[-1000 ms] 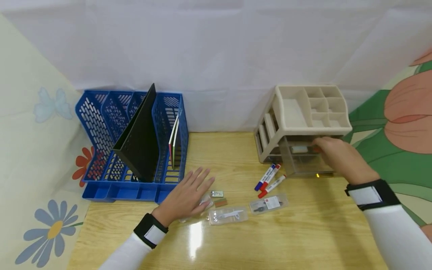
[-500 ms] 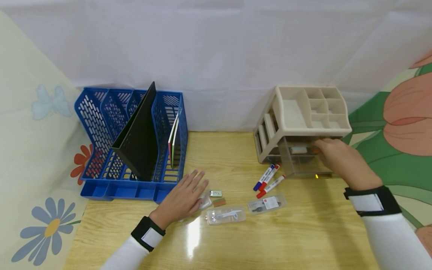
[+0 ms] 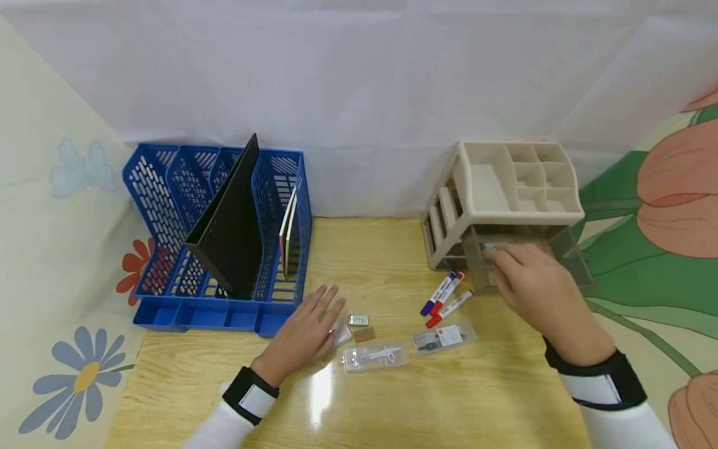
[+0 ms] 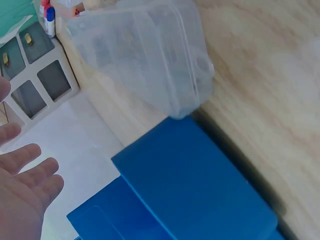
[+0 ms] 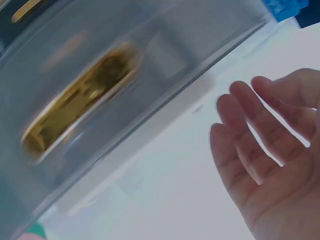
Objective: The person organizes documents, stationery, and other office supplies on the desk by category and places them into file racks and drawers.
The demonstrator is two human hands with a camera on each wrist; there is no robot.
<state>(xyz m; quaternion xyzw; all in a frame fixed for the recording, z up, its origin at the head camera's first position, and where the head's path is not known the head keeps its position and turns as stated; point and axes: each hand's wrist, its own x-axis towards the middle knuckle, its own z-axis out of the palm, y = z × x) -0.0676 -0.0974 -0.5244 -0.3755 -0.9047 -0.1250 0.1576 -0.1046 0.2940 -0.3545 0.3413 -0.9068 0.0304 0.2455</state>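
My right hand (image 3: 533,293) is over the pulled-out clear drawer (image 3: 477,271) of the beige desk organizer (image 3: 493,187). In the right wrist view its fingers are gently bent with nothing between them, beside the drawer front with a gold handle (image 5: 80,100). Part of a pale small block shows by the fingertips in the head view. My left hand (image 3: 300,337) lies with fingers spread, partly covering a clear plastic case (image 3: 341,333). Just right of it are a small white-and-green block (image 3: 358,320) and a brown one (image 3: 364,335).
Two flat clear cases (image 3: 401,358) lie mid-table, one holding a white tool, the other a dark compass-like tool (image 3: 429,345). Several markers (image 3: 451,308) lie before the organizer. A blue file rack (image 3: 168,218) at left holds a black folder (image 3: 230,237) and thin booklets (image 3: 288,234).
My right hand has left the drawer's right side and moved left across it, covering the pale block inside. My left hand stays almost in place.
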